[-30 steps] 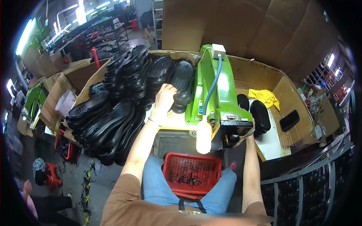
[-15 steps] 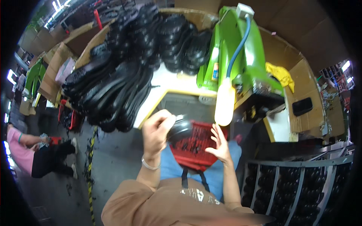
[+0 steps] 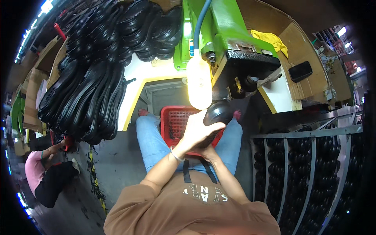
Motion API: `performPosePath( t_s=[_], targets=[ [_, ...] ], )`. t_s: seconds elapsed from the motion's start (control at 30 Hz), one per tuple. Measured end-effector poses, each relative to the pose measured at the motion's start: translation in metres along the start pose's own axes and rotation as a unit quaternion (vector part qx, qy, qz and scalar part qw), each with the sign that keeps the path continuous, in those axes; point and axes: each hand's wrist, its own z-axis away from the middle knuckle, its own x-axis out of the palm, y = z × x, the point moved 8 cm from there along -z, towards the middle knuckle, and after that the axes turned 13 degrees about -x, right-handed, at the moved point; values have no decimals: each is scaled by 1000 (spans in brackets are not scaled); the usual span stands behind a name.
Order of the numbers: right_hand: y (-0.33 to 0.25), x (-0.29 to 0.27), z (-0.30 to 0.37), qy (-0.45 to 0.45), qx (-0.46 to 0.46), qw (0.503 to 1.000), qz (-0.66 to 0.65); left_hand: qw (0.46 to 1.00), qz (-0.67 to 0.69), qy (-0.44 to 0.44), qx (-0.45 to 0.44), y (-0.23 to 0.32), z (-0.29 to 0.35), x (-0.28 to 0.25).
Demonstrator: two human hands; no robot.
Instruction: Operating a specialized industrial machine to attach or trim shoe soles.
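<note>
A glossy black shoe sole (image 3: 219, 112) is held between both my hands, tilted, with its far end up against the underside of the green machine's black head (image 3: 250, 62). My left hand (image 3: 197, 131) is closed along the sole's left side, its thumb lying across the top. Lower down, my right hand (image 3: 208, 152) grips the near end from beneath; most of its fingers are hidden by the sole and my left wrist. A brightly lit lamp (image 3: 199, 84) on a blue cable hangs just beyond my left hand.
Under my hands stands a red plastic basket (image 3: 164, 121) with black scraps. Stacked black soles (image 3: 88, 98) cover the left of the white table (image 3: 133, 84). To the right are a yellow cloth (image 3: 270, 39), a dark phone-like slab (image 3: 300, 71) and a metal rack (image 3: 301, 135). A person (image 3: 47, 172) crouches far left.
My left hand has carried the sole rightward to the machine's head. My right hand, open and apart before, now grips the sole's near end. The whole view has shifted.
</note>
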Motion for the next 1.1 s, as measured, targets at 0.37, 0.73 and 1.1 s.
performPosePath(
  t_s=[0.37,0.73,1.1],
  targets=[
    [-2,-27,5,92,-17,993,-66,995,48,69,60,-11,1,-15],
    [-159,-120,9,223,-263,938,-17,974,216,15,70,0,0,-27],
    [-256,-86,-24,193,-241,940,142,968,244,-6,62,-6,6,-56]
  ],
)
